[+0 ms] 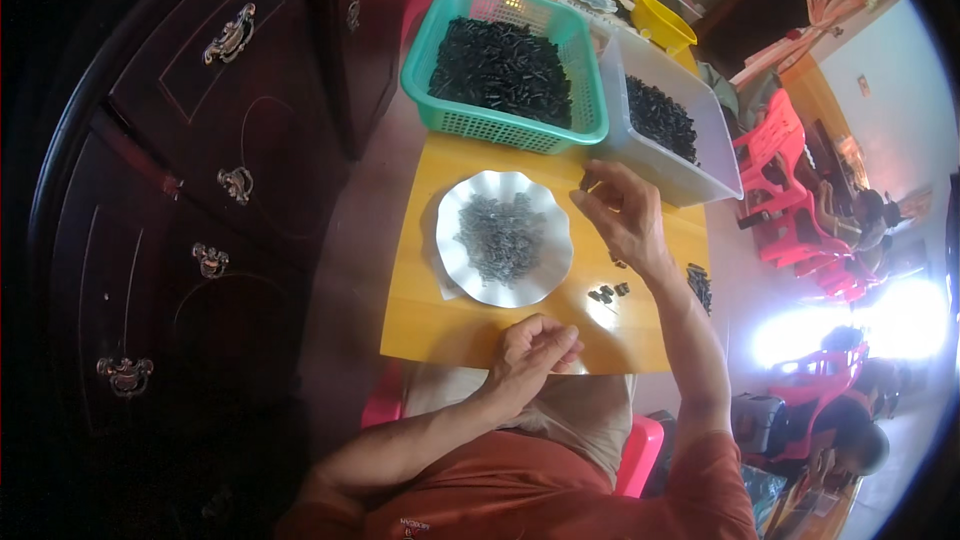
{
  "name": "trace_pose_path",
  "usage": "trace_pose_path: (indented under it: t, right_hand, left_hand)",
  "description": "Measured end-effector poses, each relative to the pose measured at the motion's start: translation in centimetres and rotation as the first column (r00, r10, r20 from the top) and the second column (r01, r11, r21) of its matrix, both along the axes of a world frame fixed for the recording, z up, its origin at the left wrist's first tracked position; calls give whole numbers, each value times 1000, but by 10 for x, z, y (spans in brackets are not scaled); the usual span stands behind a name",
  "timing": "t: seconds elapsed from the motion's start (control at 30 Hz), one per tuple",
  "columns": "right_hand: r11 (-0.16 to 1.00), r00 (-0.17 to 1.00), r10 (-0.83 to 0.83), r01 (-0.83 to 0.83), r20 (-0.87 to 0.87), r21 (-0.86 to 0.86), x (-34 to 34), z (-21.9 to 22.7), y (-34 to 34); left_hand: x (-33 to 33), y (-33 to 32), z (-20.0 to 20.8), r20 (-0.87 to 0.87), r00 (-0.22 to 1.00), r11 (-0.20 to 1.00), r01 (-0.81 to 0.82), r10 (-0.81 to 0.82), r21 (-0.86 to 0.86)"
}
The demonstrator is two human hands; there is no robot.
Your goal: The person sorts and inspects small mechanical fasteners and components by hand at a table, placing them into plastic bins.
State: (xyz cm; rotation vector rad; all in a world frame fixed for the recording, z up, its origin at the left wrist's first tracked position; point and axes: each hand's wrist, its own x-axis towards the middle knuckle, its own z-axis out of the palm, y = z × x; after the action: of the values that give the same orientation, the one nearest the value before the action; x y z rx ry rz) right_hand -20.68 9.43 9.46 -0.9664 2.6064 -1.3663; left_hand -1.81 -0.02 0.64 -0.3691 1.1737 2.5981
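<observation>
My right hand (628,218) is raised over the yellow table (410,325), thumb and forefinger pinched on a small dark piece (589,181) in front of the bins. Close to the table's near edge, my left hand (537,348) has its fingers drawn together; whatever they may hold is too small to make out. Between the hands and the green basket sits a white scalloped plate (452,240), heaped with small clear-grey pieces (500,235). Several little dark pieces (607,293) lie on the table below my right hand.
A green basket (485,128) and a whitish plastic bin (660,180), both full of short black parts, stand at the far side. More dark parts (699,288) lie at the right edge. Dark wooden cabinets (200,170) flank the left; pink chairs (775,145) and people are at right.
</observation>
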Motion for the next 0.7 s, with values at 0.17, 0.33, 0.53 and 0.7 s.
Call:
trace_pose_path:
  t: [0.17,0.33,0.53,0.7]
  right_hand:
    - [1000,999,-14,15,-32,27,-9,4,-7]
    - [1000,998,-8,9,-67,20,-18,0,-7]
    - [988,989,-42,20,-143,-151,-23,8,-17]
    - [973,888,-164,74,-430,-218,-55,12,-44]
  left_hand:
    - [-1,-1,-2,6,1000,1000,0,0,8]
    - [-2,-1,-1,11,1000,1000,1,-1,15]
    - [-1,-1,0,30,999,1000,10,-10,13]
    - [0,-1,-2,11,999,999,33,-33,11]
